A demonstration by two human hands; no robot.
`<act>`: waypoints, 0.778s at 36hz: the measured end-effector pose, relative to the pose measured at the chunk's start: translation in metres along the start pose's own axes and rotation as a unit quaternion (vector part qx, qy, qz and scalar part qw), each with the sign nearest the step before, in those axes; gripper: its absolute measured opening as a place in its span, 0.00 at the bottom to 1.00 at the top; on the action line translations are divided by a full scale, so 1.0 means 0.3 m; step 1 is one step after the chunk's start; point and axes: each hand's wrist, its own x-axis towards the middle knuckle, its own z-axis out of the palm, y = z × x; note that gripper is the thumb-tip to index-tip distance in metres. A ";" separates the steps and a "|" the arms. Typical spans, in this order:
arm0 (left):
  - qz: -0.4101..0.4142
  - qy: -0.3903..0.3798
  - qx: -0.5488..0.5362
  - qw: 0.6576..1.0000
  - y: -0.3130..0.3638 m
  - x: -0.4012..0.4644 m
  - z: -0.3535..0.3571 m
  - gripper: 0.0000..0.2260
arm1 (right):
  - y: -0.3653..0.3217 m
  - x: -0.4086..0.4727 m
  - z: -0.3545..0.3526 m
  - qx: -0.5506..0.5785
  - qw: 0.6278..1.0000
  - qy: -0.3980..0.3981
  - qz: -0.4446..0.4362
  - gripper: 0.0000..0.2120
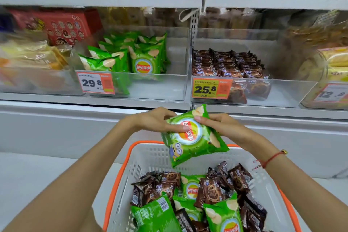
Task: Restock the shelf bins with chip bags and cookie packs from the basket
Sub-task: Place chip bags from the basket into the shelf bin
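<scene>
To my left, a clear shelf bin [131, 81] holds green chip bags; right of it, another bin [244, 88] holds brown cookie packs. My left hand [160, 120] and right hand [220, 124] both pinch one green chip bag [192, 137] with curled fingers, above the white, orange-rimmed basket [150, 156] on the pale floor.

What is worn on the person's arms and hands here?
Both forearms are bare, with no sleeves or gloves in view. The right wrist carries a thin red string bracelet with a small gold bead. The left hand and wrist show nothing worn.
</scene>
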 end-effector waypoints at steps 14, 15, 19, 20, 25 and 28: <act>0.095 0.183 -0.032 0.978 0.042 -0.060 -0.102 0.17 | -0.165 -0.035 -0.037 -0.096 0.985 0.029 -0.137 0.17; 0.095 0.225 0.019 0.970 0.050 -0.069 -0.117 0.19 | -0.193 -0.031 -0.037 -0.116 0.981 0.044 -0.149 0.18; 0.110 0.361 0.042 0.925 0.069 -0.106 -0.159 0.22 | -0.313 0.006 -0.029 -0.192 0.955 0.116 -0.195 0.27; 0.107 0.383 0.026 0.917 0.071 -0.114 -0.167 0.23 | -0.343 0.019 -0.026 -0.211 0.946 0.134 -0.207 0.29; 0.109 0.506 0.049 0.854 0.013 -0.110 -0.250 0.28 | -0.483 0.083 -0.002 -0.294 0.896 0.218 -0.252 0.32; 0.075 0.595 0.054 0.798 -0.066 -0.090 -0.317 0.18 | -0.547 0.123 0.018 -0.349 0.840 0.280 -0.306 0.32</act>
